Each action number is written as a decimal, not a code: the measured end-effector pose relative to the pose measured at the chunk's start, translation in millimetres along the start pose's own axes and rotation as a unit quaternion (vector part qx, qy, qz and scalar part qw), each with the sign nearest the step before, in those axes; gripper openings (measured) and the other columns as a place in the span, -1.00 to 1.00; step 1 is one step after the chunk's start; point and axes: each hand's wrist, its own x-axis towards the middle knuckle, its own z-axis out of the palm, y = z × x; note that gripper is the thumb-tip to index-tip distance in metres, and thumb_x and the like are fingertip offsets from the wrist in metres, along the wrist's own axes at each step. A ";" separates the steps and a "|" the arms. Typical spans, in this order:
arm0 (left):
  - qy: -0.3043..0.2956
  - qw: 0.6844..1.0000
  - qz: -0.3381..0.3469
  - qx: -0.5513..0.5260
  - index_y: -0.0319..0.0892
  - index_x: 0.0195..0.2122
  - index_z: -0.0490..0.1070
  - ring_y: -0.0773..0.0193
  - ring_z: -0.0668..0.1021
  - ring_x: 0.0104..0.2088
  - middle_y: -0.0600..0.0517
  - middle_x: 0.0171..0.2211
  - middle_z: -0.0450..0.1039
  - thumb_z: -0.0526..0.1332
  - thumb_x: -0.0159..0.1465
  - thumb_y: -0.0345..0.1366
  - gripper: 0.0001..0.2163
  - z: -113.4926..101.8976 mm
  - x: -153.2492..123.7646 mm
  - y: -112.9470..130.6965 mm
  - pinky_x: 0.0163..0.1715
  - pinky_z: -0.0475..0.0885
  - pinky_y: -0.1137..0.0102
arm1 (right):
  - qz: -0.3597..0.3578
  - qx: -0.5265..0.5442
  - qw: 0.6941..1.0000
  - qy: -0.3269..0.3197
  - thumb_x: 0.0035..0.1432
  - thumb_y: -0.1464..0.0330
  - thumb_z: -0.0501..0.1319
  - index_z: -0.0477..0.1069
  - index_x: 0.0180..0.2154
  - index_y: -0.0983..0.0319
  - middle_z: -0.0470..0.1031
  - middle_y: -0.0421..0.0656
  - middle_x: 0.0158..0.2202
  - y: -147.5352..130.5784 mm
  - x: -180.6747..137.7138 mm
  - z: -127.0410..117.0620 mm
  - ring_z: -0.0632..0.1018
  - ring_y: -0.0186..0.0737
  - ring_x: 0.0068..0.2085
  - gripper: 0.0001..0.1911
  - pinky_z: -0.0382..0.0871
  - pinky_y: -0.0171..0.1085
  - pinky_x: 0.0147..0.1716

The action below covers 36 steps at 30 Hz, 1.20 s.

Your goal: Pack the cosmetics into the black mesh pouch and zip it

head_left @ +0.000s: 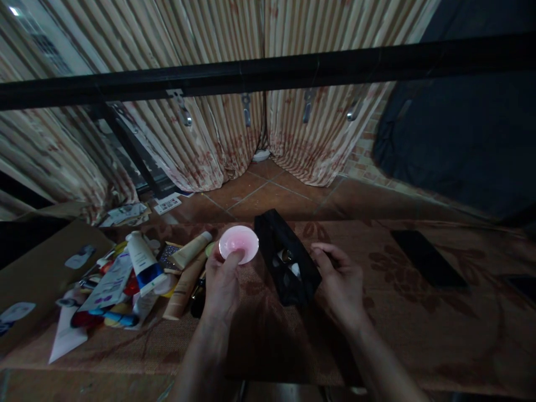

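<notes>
My left hand [224, 285] holds a round pink dish-like piece [247, 239] with a pale, shiny rim; the thumb presses on its face. Its exact kind is unclear. Just to the right, a black fabric pouch [272, 231] lies unzipped on the cloth. Inside it are a small item with a gold band [286, 255] and a white item [295, 270]. My right hand [341, 279] is closed at the pouch's right edge, thumb and forefinger pinched on its rim. A black-and-gold item [198, 296] is partly hidden behind my left wrist.
Left of my hands lies a heap of cosmetics, with a white-and-blue tube [144, 262], a beige tube [191, 251] and a tan tube [180, 296]. A cardboard box [50, 262] stands at far left. A dark flat slab [429, 258] lies right on the patterned cloth [377, 346].
</notes>
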 end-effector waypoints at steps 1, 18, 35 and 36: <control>0.000 1.000 0.000 0.006 -0.22 -0.25 0.48 0.31 0.49 -0.34 0.06 -0.36 0.48 0.34 -0.04 -0.39 -0.72 -0.7 0.4 -0.9 -0.36 0.36 0.46 | 0.001 0.001 1.000 0.003 0.12 0.21 0.20 0.52 -0.29 0.19 0.53 -0.17 -0.36 0.1 0.1 0.2 0.51 -0.20 -0.33 -0.78 0.35 -0.23 -0.30; 0.026 1.000 0.004 -0.008 -0.20 -0.31 0.48 0.29 0.48 -0.33 0.05 -0.33 0.48 0.32 -0.05 -0.30 -0.75 -0.1 2.3 -1.9 -0.47 0.28 0.48 | -0.016 0.006 1.000 0.009 0.10 0.21 0.19 0.53 -0.30 0.18 0.55 -0.17 -0.34 -1.6 0.6 1.7 0.52 -0.20 -0.31 -0.78 0.37 -0.22 -0.27; 0.014 0.999 0.005 -0.038 -0.23 -0.41 0.46 0.34 0.45 -0.38 0.07 -0.42 0.43 0.31 -0.06 -0.38 -0.84 0.8 1.5 -0.3 -0.29 0.36 0.41 | -0.012 0.014 1.000 0.011 0.10 0.23 0.19 0.53 -0.31 0.19 0.53 -0.18 -0.38 -3.3 -0.1 1.2 0.51 -0.23 -0.34 -0.79 0.38 -0.23 -0.29; 0.013 0.999 0.005 -0.038 -0.23 -0.41 0.46 0.34 0.45 -0.38 0.07 -0.41 0.43 0.30 -0.06 -0.38 -0.84 0.7 1.4 -0.2 -0.30 0.36 0.42 | -0.012 0.013 1.000 0.010 0.10 0.23 0.19 0.53 -0.31 0.20 0.53 -0.18 -0.38 -3.8 -0.1 1.1 0.51 -0.23 -0.34 -0.79 0.38 -0.23 -0.29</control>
